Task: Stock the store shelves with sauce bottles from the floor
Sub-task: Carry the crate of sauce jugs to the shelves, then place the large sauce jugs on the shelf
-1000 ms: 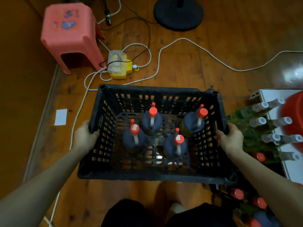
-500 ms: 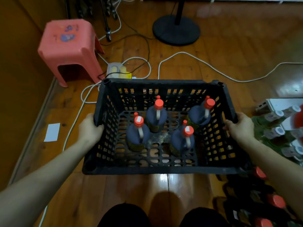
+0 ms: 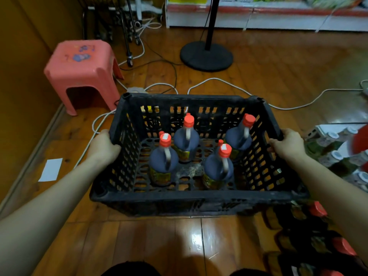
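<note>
Here the left grip (image 3: pixel 104 147) and right grip (image 3: pixel 287 146) are clamped on opposite rims of the black crate (image 3: pixel 195 198), with four upright sauce bottles (image 3: pixel 186 140) between them.

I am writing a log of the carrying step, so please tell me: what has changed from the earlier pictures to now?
The black plastic crate has been lifted and carried forward: the yellow power strip is now hidden behind its far wall, and the white store shelf has come into view. The left hand and right hand keep the same grip on the side rims. The four red-capped dark sauce bottles stay upright.
</note>
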{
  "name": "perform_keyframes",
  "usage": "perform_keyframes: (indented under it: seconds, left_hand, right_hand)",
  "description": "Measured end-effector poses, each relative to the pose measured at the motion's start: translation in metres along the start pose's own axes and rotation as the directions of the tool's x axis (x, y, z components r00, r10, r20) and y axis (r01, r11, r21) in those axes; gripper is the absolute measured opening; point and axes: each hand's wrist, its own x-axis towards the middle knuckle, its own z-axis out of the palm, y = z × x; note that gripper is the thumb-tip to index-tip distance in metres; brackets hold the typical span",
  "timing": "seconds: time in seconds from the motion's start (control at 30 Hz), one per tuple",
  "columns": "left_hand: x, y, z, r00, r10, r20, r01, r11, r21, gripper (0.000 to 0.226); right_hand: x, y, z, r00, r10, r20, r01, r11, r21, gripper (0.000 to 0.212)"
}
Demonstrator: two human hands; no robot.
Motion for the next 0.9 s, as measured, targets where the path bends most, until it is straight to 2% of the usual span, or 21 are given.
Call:
perform_keyframes:
  seconds: [0.17, 0.23, 0.3, 0.37, 0.43, 0.53, 0.6, 0.63, 0.7, 0.8, 0.9]
  left_hand:
    - [-0.004, -0.001, 0.0, 1.0, 0.005, 0.006, -0.005, 1.0, 0.007, 0.036]
    - [-0.011, 0.001, -0.001, 0.996, 0.086, -0.019, -0.086, 0.996, 0.024, 0.039]
    - [-0.024, 0.002, 0.001, 0.961, 0.266, -0.07, -0.261, 0.963, 0.067, 0.051]
    - [-0.045, 0.007, 0.004, 0.901, 0.416, -0.124, -0.407, 0.909, 0.095, 0.061]
    - [-0.065, 0.015, 0.011, 0.869, 0.484, -0.1, -0.48, 0.875, 0.058, 0.065]
    - [-0.078, 0.028, 0.029, 0.92, 0.377, 0.109, -0.377, 0.926, -0.023, 0.063]
    - [-0.073, 0.034, 0.037, 0.927, 0.32, 0.195, -0.321, 0.947, -0.025, 0.054]
    - [-0.069, 0.036, 0.04, 0.923, 0.319, 0.213, -0.321, 0.947, -0.028, 0.057]
    - [-0.056, 0.038, 0.045, 0.907, 0.354, 0.23, -0.35, 0.935, -0.06, 0.074]
    - [-0.035, 0.041, 0.046, 0.868, 0.4, 0.293, -0.374, 0.916, -0.143, 0.098]
    - [-0.025, 0.042, 0.05, 0.818, 0.448, 0.36, -0.392, 0.893, -0.221, 0.098]
  right_hand:
    - [-0.006, -0.003, -0.006, 0.999, -0.014, 0.05, 0.016, 0.999, -0.052, 0.027]
    - [-0.015, -0.005, -0.009, 0.998, -0.047, 0.039, 0.052, 0.989, -0.142, 0.032]
    - [-0.03, -0.011, -0.009, 0.986, -0.164, -0.016, 0.158, 0.967, -0.202, 0.033]
    - [-0.052, -0.021, -0.005, 0.923, -0.369, -0.108, 0.341, 0.915, -0.217, 0.035]
    - [-0.075, -0.032, 0.004, 0.879, -0.466, -0.1, 0.449, 0.881, -0.151, 0.037]
    - [-0.099, -0.04, 0.028, 0.919, -0.35, 0.181, 0.363, 0.93, -0.048, 0.047]
    - [-0.101, -0.041, 0.043, 0.907, -0.219, 0.361, 0.275, 0.955, -0.111, 0.055]
    - [-0.099, -0.041, 0.049, 0.894, -0.171, 0.414, 0.256, 0.953, -0.16, 0.057]
    - [-0.091, -0.043, 0.058, 0.873, -0.144, 0.465, 0.26, 0.945, -0.196, 0.054]
    - [-0.082, -0.047, 0.062, 0.857, -0.207, 0.472, 0.29, 0.951, -0.109, 0.045]
    - [-0.078, -0.05, 0.062, 0.851, -0.251, 0.462, 0.292, 0.956, -0.019, 0.032]
